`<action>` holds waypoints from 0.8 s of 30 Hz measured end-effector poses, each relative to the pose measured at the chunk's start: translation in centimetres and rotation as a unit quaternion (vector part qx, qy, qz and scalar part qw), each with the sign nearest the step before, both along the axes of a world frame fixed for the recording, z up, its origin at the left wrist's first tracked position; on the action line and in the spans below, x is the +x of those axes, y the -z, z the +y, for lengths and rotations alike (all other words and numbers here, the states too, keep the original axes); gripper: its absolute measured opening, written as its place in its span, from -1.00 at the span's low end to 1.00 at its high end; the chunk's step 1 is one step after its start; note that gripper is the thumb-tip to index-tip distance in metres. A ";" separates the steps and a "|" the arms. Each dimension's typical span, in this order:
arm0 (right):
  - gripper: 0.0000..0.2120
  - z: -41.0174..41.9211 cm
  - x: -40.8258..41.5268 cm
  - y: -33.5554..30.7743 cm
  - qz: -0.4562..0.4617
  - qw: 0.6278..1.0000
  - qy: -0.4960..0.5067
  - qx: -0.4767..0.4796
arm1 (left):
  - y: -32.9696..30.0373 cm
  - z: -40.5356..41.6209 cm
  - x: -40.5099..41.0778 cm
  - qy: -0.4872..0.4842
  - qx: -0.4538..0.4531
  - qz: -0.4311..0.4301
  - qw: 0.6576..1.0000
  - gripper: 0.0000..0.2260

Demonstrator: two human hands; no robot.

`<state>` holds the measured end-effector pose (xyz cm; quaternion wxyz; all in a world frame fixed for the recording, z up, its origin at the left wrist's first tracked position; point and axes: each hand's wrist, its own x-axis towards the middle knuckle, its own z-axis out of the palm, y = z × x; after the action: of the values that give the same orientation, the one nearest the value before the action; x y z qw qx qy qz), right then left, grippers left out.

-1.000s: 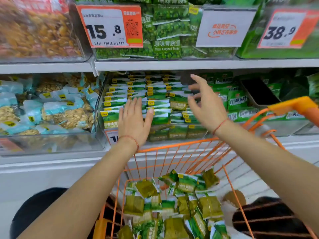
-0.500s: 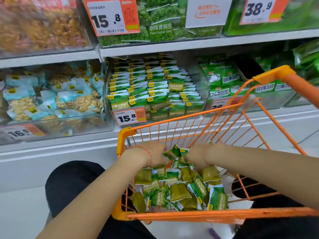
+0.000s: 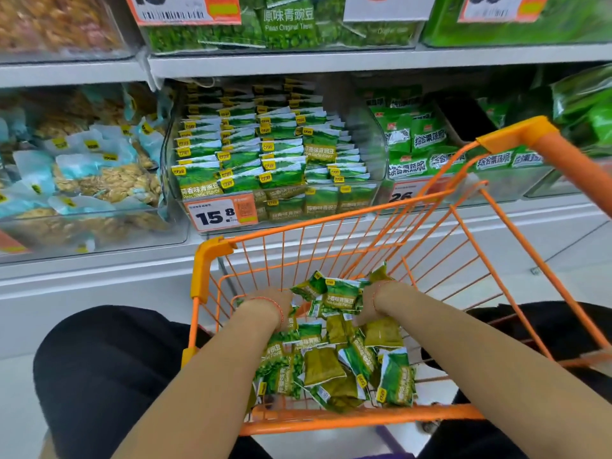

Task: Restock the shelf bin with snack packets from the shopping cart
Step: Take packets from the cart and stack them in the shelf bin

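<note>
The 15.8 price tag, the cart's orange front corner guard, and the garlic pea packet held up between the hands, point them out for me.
15.8 price tag (image 3: pixel 217 216): head view, on the printed number.
front corner guard (image 3: pixel 208 256): head view, on its orange plastic bend.
garlic pea packet (image 3: pixel 341 294): head view, on its green printed face.

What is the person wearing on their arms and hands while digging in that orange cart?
Very little. Both forearms are bare, with no sleeves in view and no gloves. The left hand has a thin red-orange string bracelet round its wrist, and the right hand has a matching thin red string at its wrist. No watch shows, and the fingers are mostly hidden, so rings cannot be told.
</note>
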<state>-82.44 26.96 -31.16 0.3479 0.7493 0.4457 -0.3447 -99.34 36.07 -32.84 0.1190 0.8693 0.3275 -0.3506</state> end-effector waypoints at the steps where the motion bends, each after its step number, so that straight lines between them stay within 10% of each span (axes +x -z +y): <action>1: -0.35 -0.1 -0.1 -0.3 0.011 1.000 0.004 0.002 | 0.1 0.0 0.1 0.000 0.008 -0.010 1.000 -0.52; 8: -0.94 0.7 1.4 -4.7 0.127 0.976 0.095 0.146 | -4.5 -0.1 1.5 -0.085 -0.079 -0.194 0.974 -0.69; 12: -0.52 -0.9 1.6 -9.6 0.262 0.902 0.176 0.294 | -9.2 -0.3 0.6 -0.294 -0.297 -0.408 0.812 -0.46; 19: -0.55 -3.9 1.4 -11.6 0.449 0.604 0.394 0.528 | -11.0 -2.0 0.6 -0.454 -0.459 -0.582 0.494 -0.29; 24: -0.24 -3.9 0.5 -11.2 0.528 0.441 0.522 0.504 | -10.2 -3.4 0.7 -0.479 -0.472 -0.601 0.433 -0.21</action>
<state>-81.97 23.10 -19.95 -0.6393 0.5565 0.1627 -0.5051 -98.65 32.72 -22.59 0.8261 0.3740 0.3208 0.2736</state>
